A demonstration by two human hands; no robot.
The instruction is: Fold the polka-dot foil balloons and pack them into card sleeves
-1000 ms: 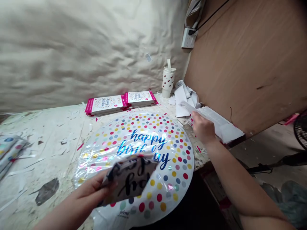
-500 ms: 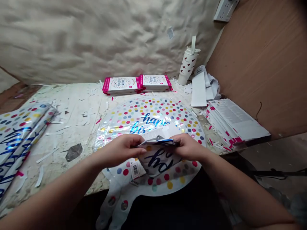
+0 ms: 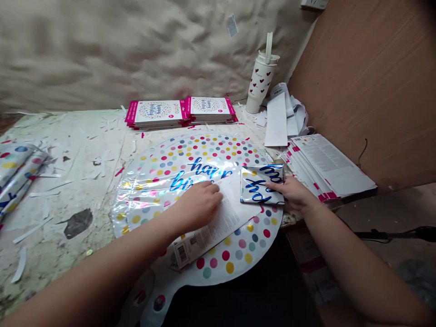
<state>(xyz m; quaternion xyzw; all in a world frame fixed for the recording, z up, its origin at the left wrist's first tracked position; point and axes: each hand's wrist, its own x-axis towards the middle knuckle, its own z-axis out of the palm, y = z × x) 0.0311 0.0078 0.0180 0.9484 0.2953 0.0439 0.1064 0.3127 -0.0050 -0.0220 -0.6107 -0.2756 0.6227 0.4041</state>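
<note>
My right hand pinches a folded foil balloon, a flat shiny packet with blue lettering and coloured dots, above the right part of a flat balloon. Curled fingers of my left hand are closed at the upper left edge of a printed card; the fingertips are partly hidden. The card lies slantwise, with small text and a barcode at its lower end. Underneath is a large flat round foil balloon with dots and blue "happy birthday" lettering, its tail hanging over the table's front edge.
Two stacks of pink-edged balloon packs stand at the back. Behind to the right are a white tumbler with hearts and crumpled white paper. A pile of printed cards lies right; more foil balloons lie left. Paper scraps litter the table.
My right hand has moved right with the folded balloon, away from my left hand. The printed card now lies exposed on the flat balloon under my left hand. The view has shifted slightly.
</note>
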